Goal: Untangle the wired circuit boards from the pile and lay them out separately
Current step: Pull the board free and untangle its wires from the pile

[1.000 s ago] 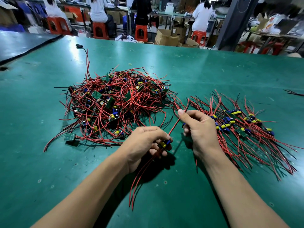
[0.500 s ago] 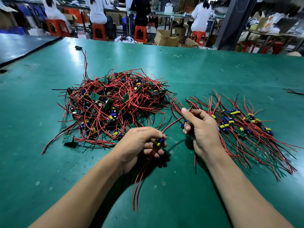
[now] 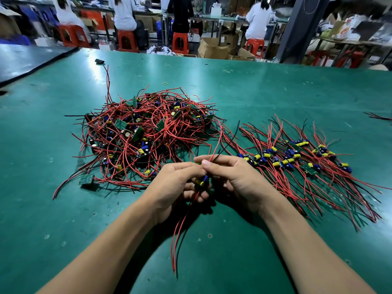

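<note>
The left hand (image 3: 178, 187) was clenched round one wired circuit board (image 3: 201, 181). Only a yellow and a blue part showed between the fingers, and the board itself was hidden. The right hand (image 3: 237, 177) pinched the upper wires (image 3: 215, 148) between thumb and forefinger, and the lower wires (image 3: 173, 240) trailed toward six o'clock. From the hands, the tangled pile (image 3: 148, 132) lay at ten o'clock and the separated boards (image 3: 297, 158) at two o'clock, on the green table (image 3: 275, 92). Print on the far cartons (image 3: 214, 48) at twelve o'clock was too blurred to read.
</note>
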A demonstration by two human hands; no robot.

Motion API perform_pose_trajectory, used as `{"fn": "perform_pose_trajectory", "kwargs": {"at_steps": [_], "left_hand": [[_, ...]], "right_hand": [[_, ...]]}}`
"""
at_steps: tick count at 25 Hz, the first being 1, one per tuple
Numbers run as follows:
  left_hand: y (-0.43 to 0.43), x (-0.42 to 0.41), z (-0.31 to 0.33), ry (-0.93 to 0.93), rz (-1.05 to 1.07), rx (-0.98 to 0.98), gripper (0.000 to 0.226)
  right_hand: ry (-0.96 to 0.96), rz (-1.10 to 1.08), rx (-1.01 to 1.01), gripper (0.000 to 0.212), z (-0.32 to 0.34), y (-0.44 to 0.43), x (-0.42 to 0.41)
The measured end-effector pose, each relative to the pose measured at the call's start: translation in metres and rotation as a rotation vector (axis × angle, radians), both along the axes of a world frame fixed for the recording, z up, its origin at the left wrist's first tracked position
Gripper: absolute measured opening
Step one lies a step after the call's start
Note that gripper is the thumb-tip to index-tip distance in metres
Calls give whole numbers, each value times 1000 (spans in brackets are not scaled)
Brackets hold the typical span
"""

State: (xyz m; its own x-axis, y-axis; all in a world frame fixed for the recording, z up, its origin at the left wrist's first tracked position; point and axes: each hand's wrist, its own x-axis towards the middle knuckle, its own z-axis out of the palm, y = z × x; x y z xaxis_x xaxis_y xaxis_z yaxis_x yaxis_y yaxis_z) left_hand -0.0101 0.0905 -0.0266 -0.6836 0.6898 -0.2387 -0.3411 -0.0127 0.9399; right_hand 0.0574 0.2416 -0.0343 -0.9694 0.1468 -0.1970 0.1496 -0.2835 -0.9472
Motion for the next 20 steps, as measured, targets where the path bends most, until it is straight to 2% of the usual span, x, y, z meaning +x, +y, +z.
{"fn": "perform_pose_trajectory", "kwargs": {"at_steps": [3, 6, 8, 10, 12, 16, 20], "left_hand": [[1, 0, 1, 8, 35, -7, 27], [2, 1, 2, 13, 57, -20, 23], [2, 2, 2, 13, 55, -27, 19], [3, 3, 3, 23, 51, -34, 17], [4, 4, 3, 24, 52, -34, 17], [5, 5, 5, 42, 39, -47, 25], [4, 6, 4, 75, 30, -73, 26]], "right_hand": [[53, -108, 71, 30, -3, -2, -2], [74, -279, 248, 32, -4, 5, -5], [72, -396, 279, 26, -5, 14, -6], [84, -495, 298, 31, -7, 22, -6], [121, -552, 294, 36, -8, 22, -8], [220, -694, 249, 29, -6, 16, -13], [227, -799, 82, 27, 0, 22, -11]]}}
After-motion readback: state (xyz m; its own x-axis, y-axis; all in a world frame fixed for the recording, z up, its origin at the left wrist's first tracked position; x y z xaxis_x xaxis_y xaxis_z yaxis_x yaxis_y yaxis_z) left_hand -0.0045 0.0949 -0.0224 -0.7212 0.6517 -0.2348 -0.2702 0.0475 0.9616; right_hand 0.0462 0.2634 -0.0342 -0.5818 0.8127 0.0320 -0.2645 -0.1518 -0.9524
